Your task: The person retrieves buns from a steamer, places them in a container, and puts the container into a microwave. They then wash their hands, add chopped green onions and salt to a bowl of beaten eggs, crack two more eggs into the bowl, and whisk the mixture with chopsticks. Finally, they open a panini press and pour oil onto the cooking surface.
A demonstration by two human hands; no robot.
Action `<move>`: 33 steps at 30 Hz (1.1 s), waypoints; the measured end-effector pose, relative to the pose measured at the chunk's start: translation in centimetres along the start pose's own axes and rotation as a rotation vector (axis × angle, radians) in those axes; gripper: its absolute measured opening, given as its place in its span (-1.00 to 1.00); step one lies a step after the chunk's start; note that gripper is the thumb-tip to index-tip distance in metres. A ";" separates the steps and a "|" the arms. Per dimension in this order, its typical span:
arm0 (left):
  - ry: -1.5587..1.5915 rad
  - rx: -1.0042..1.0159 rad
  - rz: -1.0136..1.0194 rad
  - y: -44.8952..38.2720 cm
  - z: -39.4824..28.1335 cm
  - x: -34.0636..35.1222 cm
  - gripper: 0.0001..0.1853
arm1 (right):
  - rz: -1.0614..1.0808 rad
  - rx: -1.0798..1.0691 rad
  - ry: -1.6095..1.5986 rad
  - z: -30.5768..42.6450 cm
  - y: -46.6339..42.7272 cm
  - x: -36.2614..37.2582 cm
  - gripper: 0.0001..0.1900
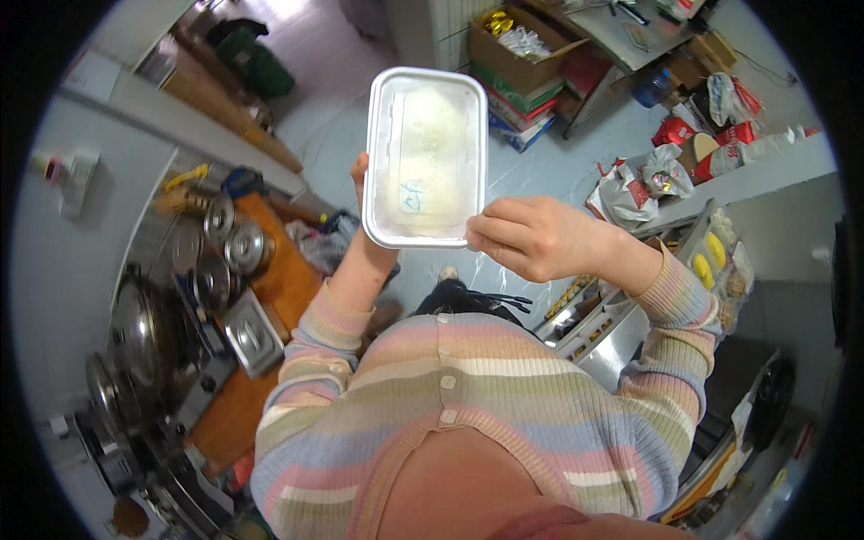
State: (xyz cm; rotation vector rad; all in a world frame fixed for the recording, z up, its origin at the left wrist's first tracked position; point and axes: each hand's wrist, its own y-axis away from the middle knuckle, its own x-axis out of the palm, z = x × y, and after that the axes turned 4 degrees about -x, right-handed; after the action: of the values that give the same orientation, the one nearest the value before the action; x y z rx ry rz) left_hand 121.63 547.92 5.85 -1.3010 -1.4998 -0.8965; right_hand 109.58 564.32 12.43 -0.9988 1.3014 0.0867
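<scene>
A rectangular plastic food container (426, 155) with a translucent lid is held up in front of me, above the floor. Pale, whitish contents show dimly through the lid, which bears blue handwriting. My left hand (362, 177) supports the container from its left side and beneath; only part of the thumb shows, and the other fingers are hidden behind it. The fingertips of my right hand (520, 236) pinch the container's lower right corner. Both forearms reach forward from striped knit sleeves.
Steel lids (244, 247) and pots crowd an orange-brown counter (233, 412) at the left. An open cardboard box (523, 61) stands on stacked boxes ahead. White and red bags (628, 196) lie at the right, above an open refrigerated-looking drawer or counter (607, 331) holding food.
</scene>
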 end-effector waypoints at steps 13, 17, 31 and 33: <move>0.177 -0.601 -0.024 -28.5 3.9 -4.0 -0.29 | 0.349 0.472 0.123 -17.7 13.7 -3.6 -0.90; 0.253 -0.746 0.041 -39.4 8.6 -5.5 -0.24 | 0.329 0.580 0.213 -23.0 21.4 -6.9 -0.89; 0.235 -0.621 -0.161 -74.0 19.9 -9.7 -0.18 | 0.302 0.906 0.297 -48.8 44.9 -13.8 -0.47; 0.083 -0.453 -0.211 -78.0 20.8 -12.3 -0.10 | 0.248 1.057 0.275 -53.9 47.0 -12.6 -0.42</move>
State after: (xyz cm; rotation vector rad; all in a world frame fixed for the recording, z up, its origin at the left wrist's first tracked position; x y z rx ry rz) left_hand 41.28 550.01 -8.68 -1.4147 -1.4350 -1.4740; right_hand 38.00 563.30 0.09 0.0609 1.4412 -0.5216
